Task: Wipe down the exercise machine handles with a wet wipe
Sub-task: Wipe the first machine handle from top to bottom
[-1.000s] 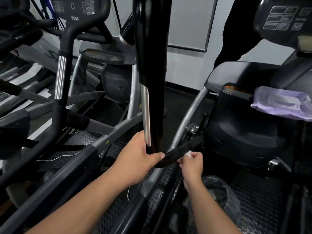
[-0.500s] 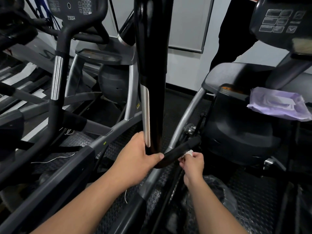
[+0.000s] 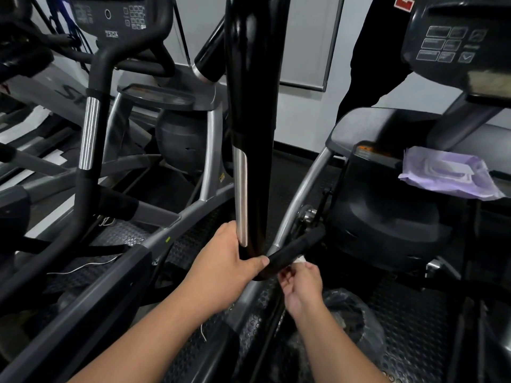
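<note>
In the lower middle of the frame the person's left hand (image 3: pixel 231 265) wraps the foot of the tall glossy black upright handle with its brushed steel strip (image 3: pixel 253 134), thumb hooked across the front, most likely to steady the bar while the other hand cleans. Just right of it, the right hand (image 3: pixel 300 280) pinches a small white wet wipe (image 3: pixel 299 259) between curled fingers and holds it against the underside of the short black padded crossbar handle (image 3: pixel 294 251), which angles up toward the centre right. Only a corner of the wipe shows; the rest is buried in the grip. A lilac soft pack of wipes (image 3: pixel 445 172) rests on the dark machine housing at the right edge, within easy reach. The upright's top is cut off by the frame
</note>
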Demonstrator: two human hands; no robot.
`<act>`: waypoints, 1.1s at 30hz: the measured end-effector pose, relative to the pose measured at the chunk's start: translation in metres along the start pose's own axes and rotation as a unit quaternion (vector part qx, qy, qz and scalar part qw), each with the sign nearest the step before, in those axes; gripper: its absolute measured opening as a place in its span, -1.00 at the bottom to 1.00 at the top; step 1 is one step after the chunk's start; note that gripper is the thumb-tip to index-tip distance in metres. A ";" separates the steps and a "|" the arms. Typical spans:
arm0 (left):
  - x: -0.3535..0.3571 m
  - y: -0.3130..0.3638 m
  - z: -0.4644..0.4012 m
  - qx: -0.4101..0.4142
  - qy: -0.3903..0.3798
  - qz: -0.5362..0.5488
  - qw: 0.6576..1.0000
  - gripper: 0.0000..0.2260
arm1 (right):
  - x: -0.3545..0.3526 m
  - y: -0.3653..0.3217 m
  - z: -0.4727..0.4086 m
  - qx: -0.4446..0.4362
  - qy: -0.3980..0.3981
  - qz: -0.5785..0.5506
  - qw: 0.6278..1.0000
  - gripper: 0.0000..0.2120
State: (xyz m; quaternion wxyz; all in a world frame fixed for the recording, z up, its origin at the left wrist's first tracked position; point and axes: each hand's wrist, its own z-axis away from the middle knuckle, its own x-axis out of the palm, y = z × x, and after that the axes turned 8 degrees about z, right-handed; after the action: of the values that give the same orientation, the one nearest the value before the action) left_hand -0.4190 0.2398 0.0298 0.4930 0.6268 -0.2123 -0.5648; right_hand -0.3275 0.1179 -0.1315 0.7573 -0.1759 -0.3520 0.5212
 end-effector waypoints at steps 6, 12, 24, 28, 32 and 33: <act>-0.001 0.000 -0.001 0.008 0.000 0.001 1.000 -0.72 | -0.001 0.013 0.027 0.051 -0.083 -0.023 0.995 -0.77; -0.001 -0.001 -0.001 0.014 -0.001 -0.001 1.000 -0.74 | 0.001 -0.004 0.016 0.072 -0.056 -0.064 0.994 -0.77; 0.000 0.003 0.002 0.008 0.015 0.000 1.000 -0.73 | 0.012 0.014 0.072 0.138 -0.101 -0.048 0.984 -0.73; -0.001 0.004 0.003 0.000 0.015 -0.007 1.000 -0.74 | 0.014 0.014 0.097 0.146 -0.131 -0.042 0.980 -0.75; -0.001 0.007 0.005 -0.001 0.017 -0.005 1.000 -0.74 | 0.017 0.010 0.099 0.140 -0.104 -0.044 0.984 -0.66; -0.002 0.009 0.006 -0.001 0.017 0.000 1.000 -0.74 | 0.019 0.011 0.102 0.146 -0.108 -0.047 0.982 -0.69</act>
State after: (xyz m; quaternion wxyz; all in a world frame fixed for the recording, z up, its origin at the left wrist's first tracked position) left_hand -0.4224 0.2352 0.0387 0.4970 0.6361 -0.2030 -0.5542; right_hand -0.4040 0.1294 -0.0611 0.7560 0.0108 -0.3594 0.5470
